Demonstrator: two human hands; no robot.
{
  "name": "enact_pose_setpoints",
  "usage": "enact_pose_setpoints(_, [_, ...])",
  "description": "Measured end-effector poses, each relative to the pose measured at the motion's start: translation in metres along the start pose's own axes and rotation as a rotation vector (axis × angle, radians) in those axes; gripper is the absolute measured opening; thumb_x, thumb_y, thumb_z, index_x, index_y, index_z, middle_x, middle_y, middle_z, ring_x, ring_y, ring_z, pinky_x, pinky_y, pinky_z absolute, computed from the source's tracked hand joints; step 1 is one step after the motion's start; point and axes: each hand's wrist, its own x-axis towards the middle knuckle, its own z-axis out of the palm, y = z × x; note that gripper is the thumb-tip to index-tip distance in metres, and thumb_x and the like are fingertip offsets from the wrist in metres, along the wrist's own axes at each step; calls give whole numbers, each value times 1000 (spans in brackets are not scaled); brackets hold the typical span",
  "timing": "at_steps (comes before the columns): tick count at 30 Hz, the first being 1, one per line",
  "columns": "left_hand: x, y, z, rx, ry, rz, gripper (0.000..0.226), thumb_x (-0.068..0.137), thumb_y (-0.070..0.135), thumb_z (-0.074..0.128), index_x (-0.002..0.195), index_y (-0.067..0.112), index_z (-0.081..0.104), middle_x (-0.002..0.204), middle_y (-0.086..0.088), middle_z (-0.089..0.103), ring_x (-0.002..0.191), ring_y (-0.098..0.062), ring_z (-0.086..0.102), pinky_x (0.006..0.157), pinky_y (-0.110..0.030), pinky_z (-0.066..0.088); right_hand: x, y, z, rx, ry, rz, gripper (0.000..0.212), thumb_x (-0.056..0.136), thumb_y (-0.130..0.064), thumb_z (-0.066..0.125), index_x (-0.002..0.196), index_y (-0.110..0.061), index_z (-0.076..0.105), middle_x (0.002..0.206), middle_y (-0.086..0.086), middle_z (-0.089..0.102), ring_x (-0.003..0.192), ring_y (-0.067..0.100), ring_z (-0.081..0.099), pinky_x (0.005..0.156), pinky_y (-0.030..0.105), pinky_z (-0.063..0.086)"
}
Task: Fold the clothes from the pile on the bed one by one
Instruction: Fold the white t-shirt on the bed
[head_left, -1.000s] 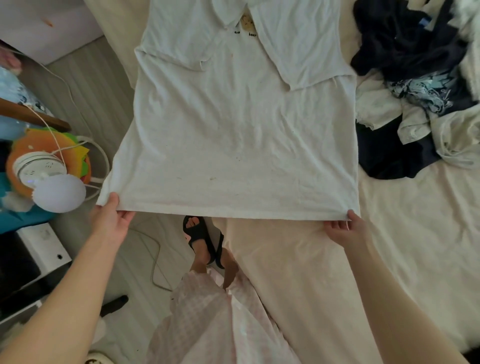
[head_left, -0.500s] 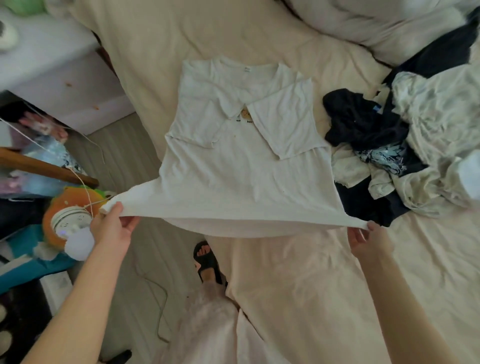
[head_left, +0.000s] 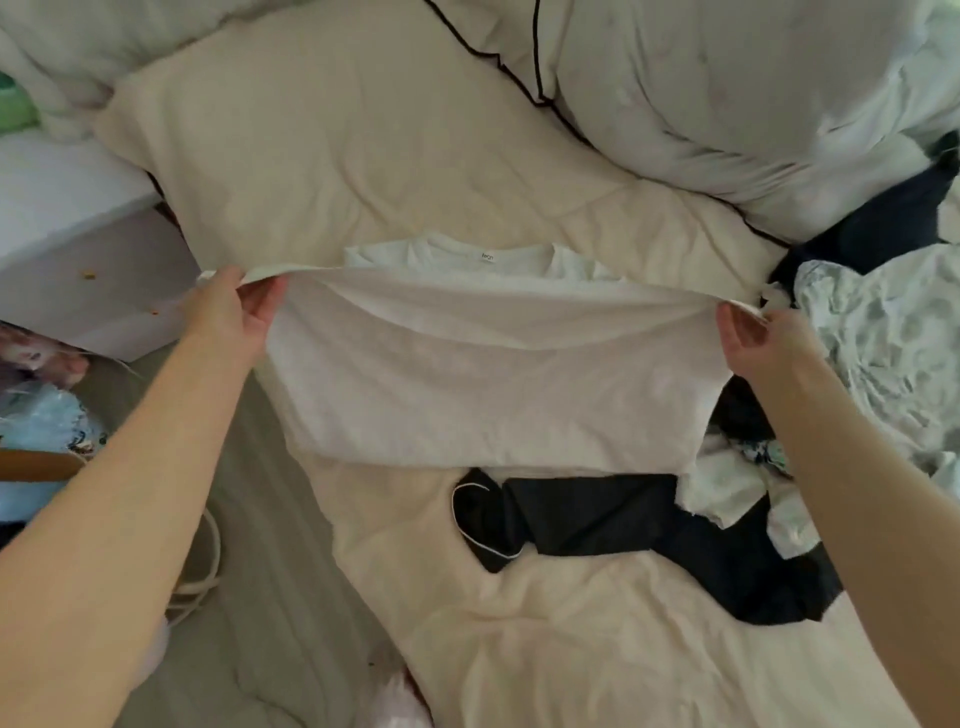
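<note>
The white shirt (head_left: 488, 384) lies across the bed (head_left: 519, 623), its hem stretched left to right; the left hand (head_left: 234, 317) and right hand (head_left: 753, 332) pinch one hem corner each, fingers clamped on the cloth; the collar, probably with a small label, lies just beyond on the far side, so both hands are equally near it.

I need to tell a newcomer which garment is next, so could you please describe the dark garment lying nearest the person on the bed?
Start from the cream bed sheet. Just below the white T-shirt, which the left hand and right hand hold by its hem, lies the dark garment. It lies apart from the pile at the right, and thin white piping at its left end marks it.
</note>
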Motion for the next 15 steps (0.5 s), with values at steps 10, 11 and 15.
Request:
enact_pose_setpoints(10, [104,-50,23,499,-98,5,16,96,18,52,110,23,47,94,5,59,81,-12,57,71,-25,49,41,63,77,-291,-190,-27,45,99,-21,45,142,-11,36,138,10,46,124,26,49,90,38,52])
enact_pose_setpoints(11, [105,-60,10,573,-52,24,22,93,13,53,112,21,47,90,5,57,75,-10,55,66,-23,45,40,75,70,-387,-182,-32,42,99,-19,46,140,-11,40,129,9,52,116,24,55,81,36,54])
enact_pose_setpoints(15, [94,-97,-50,840,113,65,41,86,13,60,126,11,52,102,-1,58,88,-15,54,77,-29,43,29,121,25,-645,-15,-92,32,99,-17,45,129,-5,49,98,4,61,87,18,65,69,29,55])
